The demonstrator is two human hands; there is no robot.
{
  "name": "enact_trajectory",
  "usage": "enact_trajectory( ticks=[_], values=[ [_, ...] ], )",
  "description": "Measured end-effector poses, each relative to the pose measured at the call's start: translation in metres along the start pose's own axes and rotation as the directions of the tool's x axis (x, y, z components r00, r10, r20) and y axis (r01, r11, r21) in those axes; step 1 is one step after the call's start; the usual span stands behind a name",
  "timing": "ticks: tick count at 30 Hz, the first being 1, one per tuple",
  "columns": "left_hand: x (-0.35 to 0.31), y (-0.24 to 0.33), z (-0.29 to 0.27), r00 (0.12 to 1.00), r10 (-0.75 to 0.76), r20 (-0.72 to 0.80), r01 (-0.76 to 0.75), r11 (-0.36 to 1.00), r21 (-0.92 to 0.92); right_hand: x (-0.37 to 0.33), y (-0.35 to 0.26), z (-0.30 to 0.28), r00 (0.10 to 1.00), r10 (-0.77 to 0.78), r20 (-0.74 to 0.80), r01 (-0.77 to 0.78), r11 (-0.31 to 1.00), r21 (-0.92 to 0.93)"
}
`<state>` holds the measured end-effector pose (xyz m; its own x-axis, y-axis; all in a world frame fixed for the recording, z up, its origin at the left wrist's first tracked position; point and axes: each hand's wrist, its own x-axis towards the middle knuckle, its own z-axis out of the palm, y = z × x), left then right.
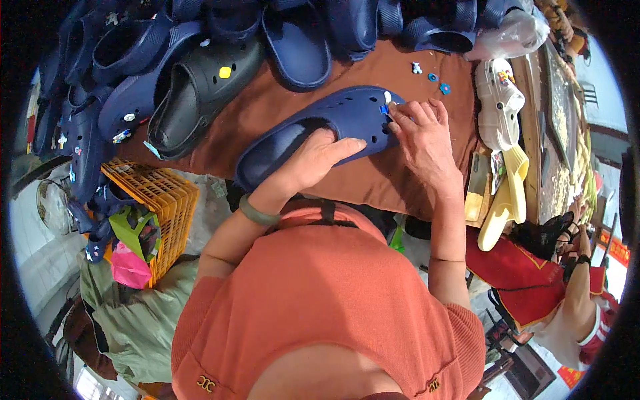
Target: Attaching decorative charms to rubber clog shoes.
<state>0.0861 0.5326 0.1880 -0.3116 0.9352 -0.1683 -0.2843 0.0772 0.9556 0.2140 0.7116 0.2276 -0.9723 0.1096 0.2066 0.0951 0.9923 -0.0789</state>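
Note:
A navy blue clog (353, 112) lies on the brown cloth, its toe pointing to the right. My left hand (313, 161) grips it, with the fingers inside the opening and the thumb pressed along the near side of its upper. At the toe, the fingertips of my right hand (425, 141) are pinched at a small blue shoe charm (384, 109). A white charm (388, 97) sits just beyond it, next to the holes. Farther back lie a small white bear-shaped charm (417, 67) and blue flower-shaped charms (445, 88).
Several navy clogs (297, 50) crowd the far side; a black clog (200, 93) is at the left. To the right are a white clog (497, 113) and a pale yellow slipper (510, 193). An orange crate (177, 200) stands left. Another person's arm (579, 293) shows at right.

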Motion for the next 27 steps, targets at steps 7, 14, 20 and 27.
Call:
enact_trajectory(
  ticks=[7,14,20,27],
  values=[
    [0.001,-0.009,-0.001,1.0,-0.023,-0.001,0.023,1.0,0.01,-0.004,0.009,0.01,0.997,0.062,-0.044,-0.058,0.993,0.101],
    [0.002,-0.008,0.0,1.0,-0.012,0.02,0.013,0.997,-0.072,-0.01,-0.007,0.021,0.977,0.118,-0.175,-0.116,0.993,0.017],
    [-0.002,0.005,0.002,1.0,0.019,-0.002,-0.02,0.987,-0.162,-0.009,0.049,0.029,0.917,0.397,0.029,-0.295,0.629,0.72],
    [-0.003,0.007,0.003,1.0,0.008,0.0,-0.008,0.989,-0.15,-0.023,0.152,0.104,0.637,0.713,-0.294,-0.539,0.684,0.491]
  ],
)
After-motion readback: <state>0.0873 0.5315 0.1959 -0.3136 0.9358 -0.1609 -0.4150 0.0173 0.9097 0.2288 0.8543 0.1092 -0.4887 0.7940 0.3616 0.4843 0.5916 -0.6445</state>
